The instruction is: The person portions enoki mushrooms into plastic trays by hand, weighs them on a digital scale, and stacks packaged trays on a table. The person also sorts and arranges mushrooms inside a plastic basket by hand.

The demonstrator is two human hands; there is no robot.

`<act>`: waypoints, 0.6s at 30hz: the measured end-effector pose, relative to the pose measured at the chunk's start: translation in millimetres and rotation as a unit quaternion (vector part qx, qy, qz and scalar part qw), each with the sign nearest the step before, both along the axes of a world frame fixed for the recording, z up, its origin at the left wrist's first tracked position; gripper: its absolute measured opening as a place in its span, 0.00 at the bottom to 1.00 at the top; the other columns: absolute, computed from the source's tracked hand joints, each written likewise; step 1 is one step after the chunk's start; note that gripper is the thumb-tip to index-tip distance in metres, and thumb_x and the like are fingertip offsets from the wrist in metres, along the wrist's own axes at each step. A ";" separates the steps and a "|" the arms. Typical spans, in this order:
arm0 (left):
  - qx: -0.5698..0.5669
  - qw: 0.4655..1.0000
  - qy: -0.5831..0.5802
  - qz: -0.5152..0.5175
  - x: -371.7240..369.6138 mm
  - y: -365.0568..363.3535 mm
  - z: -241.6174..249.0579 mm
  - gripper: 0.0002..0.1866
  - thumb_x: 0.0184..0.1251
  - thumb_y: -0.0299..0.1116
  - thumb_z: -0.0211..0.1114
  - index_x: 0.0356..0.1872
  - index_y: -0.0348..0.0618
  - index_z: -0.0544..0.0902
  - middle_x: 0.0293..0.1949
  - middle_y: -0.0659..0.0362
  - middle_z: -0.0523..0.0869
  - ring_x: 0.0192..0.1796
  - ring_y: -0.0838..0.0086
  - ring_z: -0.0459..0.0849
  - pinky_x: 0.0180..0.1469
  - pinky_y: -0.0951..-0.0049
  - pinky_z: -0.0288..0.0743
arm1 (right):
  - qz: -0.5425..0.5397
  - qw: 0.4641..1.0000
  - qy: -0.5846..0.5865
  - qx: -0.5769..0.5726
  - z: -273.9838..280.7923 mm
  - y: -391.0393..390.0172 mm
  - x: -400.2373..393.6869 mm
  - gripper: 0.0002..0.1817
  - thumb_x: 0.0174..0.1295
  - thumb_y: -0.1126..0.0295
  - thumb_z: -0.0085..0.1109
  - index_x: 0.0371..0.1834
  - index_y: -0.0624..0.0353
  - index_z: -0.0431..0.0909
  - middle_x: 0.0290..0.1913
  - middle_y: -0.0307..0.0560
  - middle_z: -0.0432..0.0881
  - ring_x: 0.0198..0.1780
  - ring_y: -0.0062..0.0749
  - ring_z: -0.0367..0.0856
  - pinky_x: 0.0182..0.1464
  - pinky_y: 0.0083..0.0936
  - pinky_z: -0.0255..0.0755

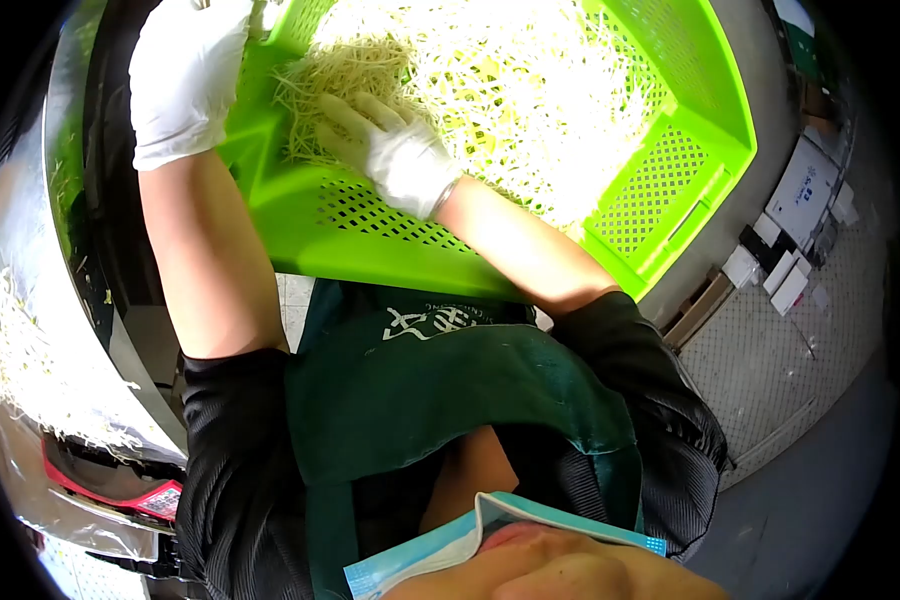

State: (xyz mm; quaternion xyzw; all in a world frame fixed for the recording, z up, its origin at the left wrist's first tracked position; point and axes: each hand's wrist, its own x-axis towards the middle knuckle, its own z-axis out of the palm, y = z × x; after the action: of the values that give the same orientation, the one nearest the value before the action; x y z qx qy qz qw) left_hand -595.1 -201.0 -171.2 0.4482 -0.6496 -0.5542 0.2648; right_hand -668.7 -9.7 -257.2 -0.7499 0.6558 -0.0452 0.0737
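Note:
My left hand (190, 85), in a white glove, is curled at the left rim of a green plastic crate (370, 245); its fingertips are partly cut off by the top of the view. Inside the crate, my right hand (395, 155), also gloved, lies on pale bean sprouts (355, 70) with its fingers spread. More sprouts fill the crate toward the far right, where bright light washes out detail. The crate has perforated walls and sits close in front of my dark green apron (460, 400).
Left of me, a shiny metal surface (90, 340) carries scattered sprouts (10, 340). A red-edged device (110, 485), perhaps a scale, is below them. To the right, white boxes (802, 190) and cardboard (698, 310) stand on the tiled floor (770, 370).

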 end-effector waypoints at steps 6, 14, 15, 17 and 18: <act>-0.062 0.997 0.037 0.016 -0.6 4.3 -5.2 0.09 0.65 0.35 0.64 0.33 0.39 0.83 0.23 0.65 0.78 0.24 0.84 0.72 0.28 0.81 0.66 | -0.103 0.926 -0.119 0.344 28.4 106.6 -61.0 0.25 0.56 0.65 0.58 0.60 0.49 0.72 0.59 0.49 0.75 0.62 0.45 0.70 0.58 0.36 0.70; -0.235 0.971 -0.007 -0.048 12.2 -11.6 -25.1 0.10 0.63 0.32 0.63 0.40 0.38 0.84 0.34 0.53 0.85 0.36 0.66 0.82 0.40 0.72 0.76 | -0.318 0.858 -0.071 0.398 55.7 25.1 -61.1 0.22 0.61 0.65 0.57 0.60 0.48 0.73 0.58 0.54 0.75 0.58 0.52 0.73 0.62 0.37 0.67; -0.304 0.949 -0.056 -0.068 13.5 -13.3 -23.3 0.10 0.62 0.32 0.63 0.40 0.38 0.84 0.34 0.53 0.85 0.37 0.65 0.83 0.40 0.72 0.76 | -0.216 0.944 -0.064 0.240 37.4 15.3 -61.3 0.23 0.60 0.65 0.57 0.61 0.48 0.72 0.60 0.54 0.74 0.56 0.52 0.73 0.60 0.37 0.68; -0.274 0.957 -0.079 -0.061 12.1 -11.4 -19.0 0.10 0.62 0.32 0.64 0.40 0.39 0.84 0.35 0.53 0.85 0.37 0.65 0.83 0.40 0.72 0.76 | -0.107 0.990 -0.055 0.074 17.8 22.7 -59.3 0.24 0.60 0.65 0.57 0.62 0.49 0.71 0.61 0.54 0.73 0.54 0.52 0.74 0.59 0.37 0.69; -0.245 0.963 -0.098 -0.056 10.7 -11.1 -18.1 0.10 0.62 0.33 0.64 0.40 0.39 0.84 0.35 0.53 0.85 0.37 0.65 0.83 0.40 0.72 0.76 | -0.072 0.991 -0.042 0.104 7.3 36.0 -57.7 0.25 0.60 0.65 0.57 0.63 0.49 0.69 0.62 0.54 0.71 0.55 0.51 0.74 0.58 0.38 0.69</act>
State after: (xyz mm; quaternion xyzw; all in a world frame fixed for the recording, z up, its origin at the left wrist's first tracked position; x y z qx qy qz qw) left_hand -584.4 -212.1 -189.3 0.3846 -0.8125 -0.3451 0.2700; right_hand -726.4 26.4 -249.9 -0.6865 0.7054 -0.0135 0.1758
